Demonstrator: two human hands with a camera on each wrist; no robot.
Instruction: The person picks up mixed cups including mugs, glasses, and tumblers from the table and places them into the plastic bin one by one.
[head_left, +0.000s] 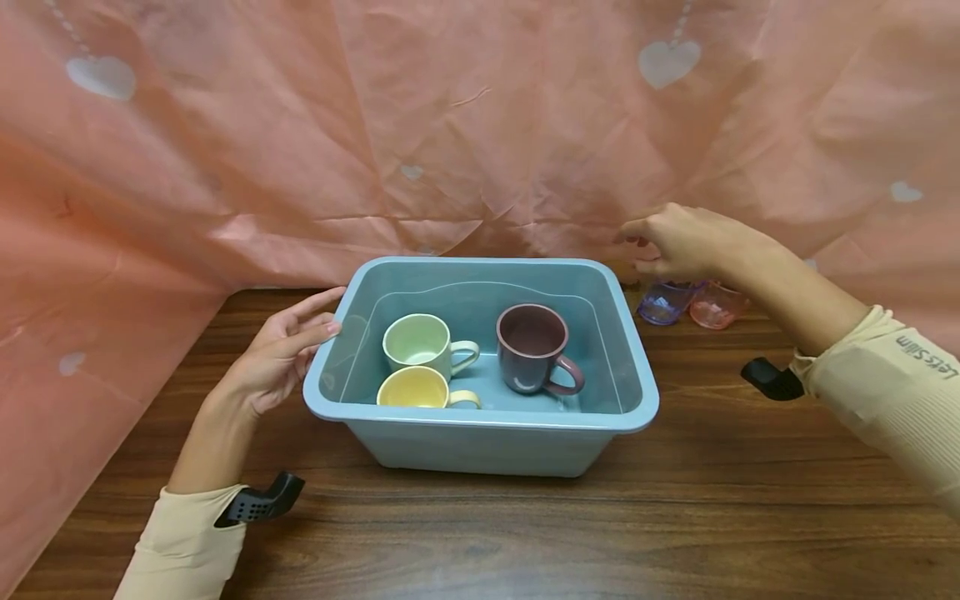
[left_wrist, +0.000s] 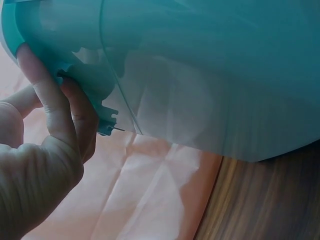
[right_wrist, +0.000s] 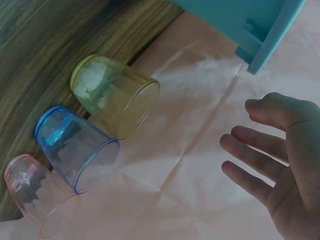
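Tumblers, three in a row: yellow (right_wrist: 117, 97), blue (right_wrist: 77, 150) and pink (right_wrist: 45, 197), upright on the table (head_left: 480, 533) just beside the tub (head_left: 480, 418)! Right hand (head_left: 686, 242) hovers close, fingers bent, spread apart, holding nothing. These look light, stiff and slick, perhaps brittle; outer walls below the mouth seem the surest hold. Over left, the left hand (head_left: 281, 350) has fingers on the tub's rim, pinching or merely touching, can't tell! Tight quarters behind, with the curtain (head_left: 480, 167) close; the rim stands high alongside, and open room lies on the near side.
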